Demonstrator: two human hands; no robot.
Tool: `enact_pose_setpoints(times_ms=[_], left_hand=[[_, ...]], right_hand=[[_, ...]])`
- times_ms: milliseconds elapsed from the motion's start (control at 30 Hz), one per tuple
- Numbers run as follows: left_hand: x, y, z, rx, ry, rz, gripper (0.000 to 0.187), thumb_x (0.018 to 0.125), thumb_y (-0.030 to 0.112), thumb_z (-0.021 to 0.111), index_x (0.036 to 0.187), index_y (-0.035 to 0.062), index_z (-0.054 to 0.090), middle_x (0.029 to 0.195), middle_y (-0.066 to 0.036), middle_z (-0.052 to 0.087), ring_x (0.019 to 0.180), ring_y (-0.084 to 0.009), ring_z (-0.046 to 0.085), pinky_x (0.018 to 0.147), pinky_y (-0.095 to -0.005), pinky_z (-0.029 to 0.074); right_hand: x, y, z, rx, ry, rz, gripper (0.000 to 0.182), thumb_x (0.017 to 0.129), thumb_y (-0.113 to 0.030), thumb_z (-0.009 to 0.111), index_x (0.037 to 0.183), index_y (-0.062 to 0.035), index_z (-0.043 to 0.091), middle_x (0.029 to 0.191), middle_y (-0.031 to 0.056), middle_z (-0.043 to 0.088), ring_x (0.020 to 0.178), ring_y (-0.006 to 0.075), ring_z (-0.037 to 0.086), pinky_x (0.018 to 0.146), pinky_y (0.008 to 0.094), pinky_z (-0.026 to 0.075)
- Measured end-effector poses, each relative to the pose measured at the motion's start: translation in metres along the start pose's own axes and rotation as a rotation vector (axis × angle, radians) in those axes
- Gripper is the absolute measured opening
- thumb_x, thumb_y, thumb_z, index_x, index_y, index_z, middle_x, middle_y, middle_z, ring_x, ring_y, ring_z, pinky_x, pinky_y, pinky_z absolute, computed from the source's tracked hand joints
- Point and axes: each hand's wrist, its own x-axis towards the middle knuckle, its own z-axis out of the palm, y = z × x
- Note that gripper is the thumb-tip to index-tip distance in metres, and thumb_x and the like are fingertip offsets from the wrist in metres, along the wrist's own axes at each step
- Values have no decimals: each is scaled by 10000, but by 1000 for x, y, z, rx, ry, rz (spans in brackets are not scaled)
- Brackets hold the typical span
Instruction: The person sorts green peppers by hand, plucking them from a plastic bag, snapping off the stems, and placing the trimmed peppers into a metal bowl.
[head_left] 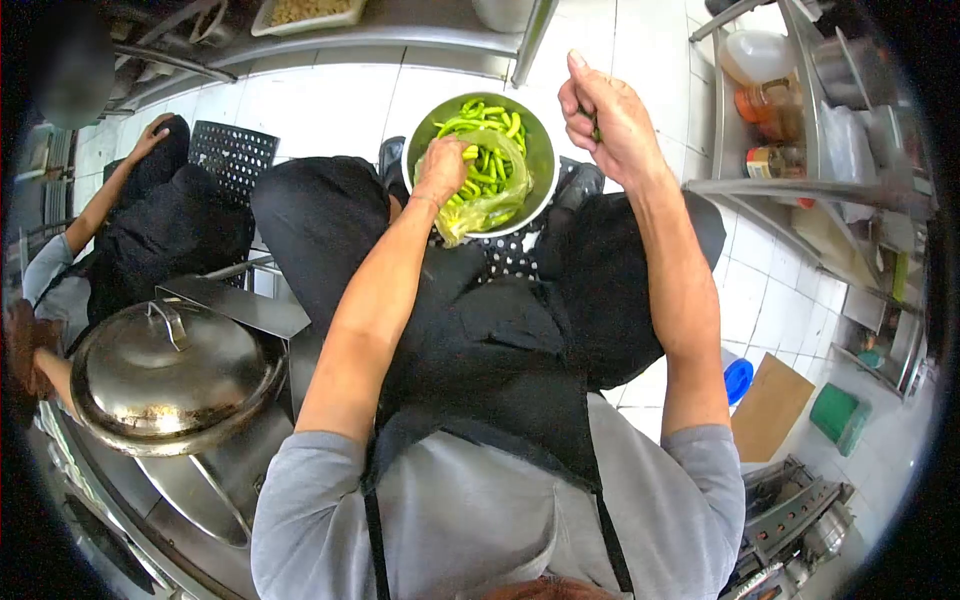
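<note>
A metal bowl stands between my knees and holds green peppers. Inside it, on the near side, lies an open yellowish plastic bag with more peppers in it. My left hand is at the bowl's left part, over the bag's edge, its fingers closed round a green pepper. Raised to the right of the bowl, my right hand is curled into a fist, thumb upward. A small dark green bit shows between its fingers; what it is cannot be made out.
At the left sits another person beside a large lidded pot. A metal shelf rack with containers is on the right. A steel table crosses the top. Cardboard and a green container lie at the lower right.
</note>
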Motion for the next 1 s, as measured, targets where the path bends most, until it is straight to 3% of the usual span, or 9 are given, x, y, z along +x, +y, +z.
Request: enact_pose_setpoints(times_ms=[200,367,500,600,733,767,867,933,1000], left_hand=[[5,18,-91,-186,215,-27,251,781,151,744,970,-4,690,960,-231,663,892,-398,646,807,-432,514],[-7,33,-172,-959,390,-286,218,873,195,713,989,14,676,828,-56,674,693,-129,622,572,-276,510],[-8,24,-191,-1407,508,-312,206,893,153,700,998,-11,633,870,-71,653,735,-176,641,564,-270,480],[-10,35,-193,-1523,443,-342,190,899,156,696,1009,16,632,868,-53,640,749,-173,642,561,-265,474],[-10,48,-189,-1495,356,-354,223,899,199,705,1004,22,620,847,-59,616,701,-168,601,567,-269,456],[-9,49,-187,-1509,359,-348,186,897,174,700,974,21,628,843,-52,619,683,-160,588,565,-269,449],[-12,55,-191,-1496,354,-363,138,895,139,688,964,24,653,821,-39,613,716,-156,602,576,-283,461],[-8,55,-185,-1027,459,-439,159,893,112,667,1012,6,665,892,-106,632,829,-240,637,685,-342,510],[-16,71,-185,-137,909,-65,204,885,78,636,1065,-14,662,1027,-215,627,958,-349,619,838,-410,500]], right_hand=[[0,7,1,7,58,48,372,978,-374,587,767,-67,574,637,-17,505,452,44,352,374,201,268],[-5,19,2,-98,4,137,261,963,-309,624,933,-51,654,638,-39,519,428,19,341,359,197,253],[-6,33,11,-194,-47,246,212,924,-286,684,822,-102,659,635,-44,534,419,12,340,357,193,237],[-7,34,25,-53,-51,189,196,914,-277,700,919,-86,655,664,-53,524,451,8,355,382,184,253],[4,32,28,5,-51,8,258,914,-273,702,1023,-49,634,671,-43,516,455,15,365,391,187,273],[13,42,22,-12,11,5,394,881,-302,740,1098,-11,586,655,-22,524,460,17,387,383,194,282],[13,29,32,-14,69,-11,248,917,-277,698,992,-48,641,652,-30,523,446,19,377,386,193,282],[15,29,37,-111,102,-39,193,924,-243,690,938,-52,666,641,-38,533,463,20,394,401,196,300],[28,49,32,-282,123,-271,191,915,-221,685,863,-39,693,706,-6,636,614,50,533,543,231,443]])
